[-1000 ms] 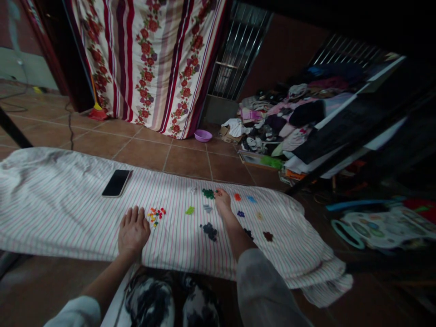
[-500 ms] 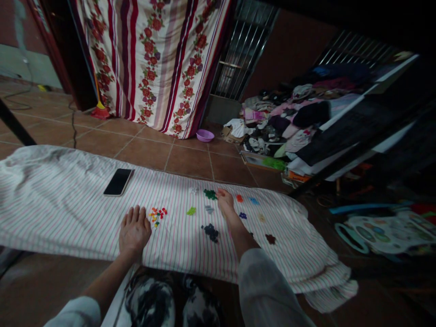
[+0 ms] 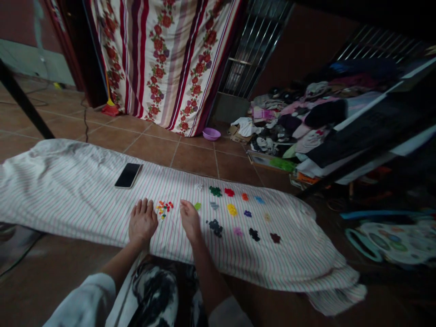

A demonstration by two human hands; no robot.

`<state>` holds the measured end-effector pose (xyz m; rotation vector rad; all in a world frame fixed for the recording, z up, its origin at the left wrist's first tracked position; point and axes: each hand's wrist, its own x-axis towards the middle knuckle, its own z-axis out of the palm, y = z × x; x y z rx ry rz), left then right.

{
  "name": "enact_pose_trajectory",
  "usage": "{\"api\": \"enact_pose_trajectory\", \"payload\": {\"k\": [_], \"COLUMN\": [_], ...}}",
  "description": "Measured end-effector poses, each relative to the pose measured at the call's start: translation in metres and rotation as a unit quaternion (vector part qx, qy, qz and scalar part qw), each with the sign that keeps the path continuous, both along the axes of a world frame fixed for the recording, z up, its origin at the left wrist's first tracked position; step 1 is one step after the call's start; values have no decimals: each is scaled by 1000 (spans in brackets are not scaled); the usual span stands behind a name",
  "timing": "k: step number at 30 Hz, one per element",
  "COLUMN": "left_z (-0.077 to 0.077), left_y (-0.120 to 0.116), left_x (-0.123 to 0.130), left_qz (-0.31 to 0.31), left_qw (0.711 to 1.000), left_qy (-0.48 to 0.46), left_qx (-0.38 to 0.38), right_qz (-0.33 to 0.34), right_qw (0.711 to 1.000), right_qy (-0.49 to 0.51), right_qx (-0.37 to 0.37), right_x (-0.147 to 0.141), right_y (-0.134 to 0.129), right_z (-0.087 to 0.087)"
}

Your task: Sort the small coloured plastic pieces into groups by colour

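Observation:
My left hand [image 3: 143,220] lies flat, fingers spread, on the striped cloth [image 3: 85,195], just left of a mixed pile of small red, orange, yellow and green pieces [image 3: 165,209]. My right hand [image 3: 190,219] hovers between that pile and the lime green pieces [image 3: 197,206], its fingers pinched together; anything between the fingertips is too small to make out. Farther right lie separate piles: dark green [image 3: 215,191], red [image 3: 229,192], yellow [image 3: 232,209], dark grey [image 3: 215,228], black [image 3: 254,234], brown [image 3: 275,238] and several others.
A phone [image 3: 128,175] lies on the cloth at the back left. Beyond are a purple basin [image 3: 211,134], a floral curtain [image 3: 173,59] and heaped clothes [image 3: 293,113]. A dark pole [image 3: 25,100] slants at the left.
My right hand has moved left from beside the dark green pile toward the mixed pile, uncovering the red and yellow piles. My left hand stays flat on the cloth. The camera view has shifted slightly.

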<state>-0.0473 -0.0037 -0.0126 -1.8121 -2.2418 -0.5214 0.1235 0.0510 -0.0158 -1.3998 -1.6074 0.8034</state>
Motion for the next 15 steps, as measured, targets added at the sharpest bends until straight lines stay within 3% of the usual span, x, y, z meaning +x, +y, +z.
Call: {"api": "enact_pose_trajectory", "payload": {"k": [4,10,15], "left_z": [-6,-6,-6], "left_y": [1,1,1], "left_x": [-2,-2,-3], "left_qz": [-9,-15,-23], "left_qw": [1000,1000,1000], "left_qy": [8,1,0], "left_qx": [9,11,9], "right_qz": [34,51,120], "right_qw": [998,995,987], "right_qy": [-58,-81,-82], "right_qx": [11,32,67], "right_x": [-18,-19,-14], "right_y": [-15,-15,-15], "right_z": [-3,-7,-4]}}
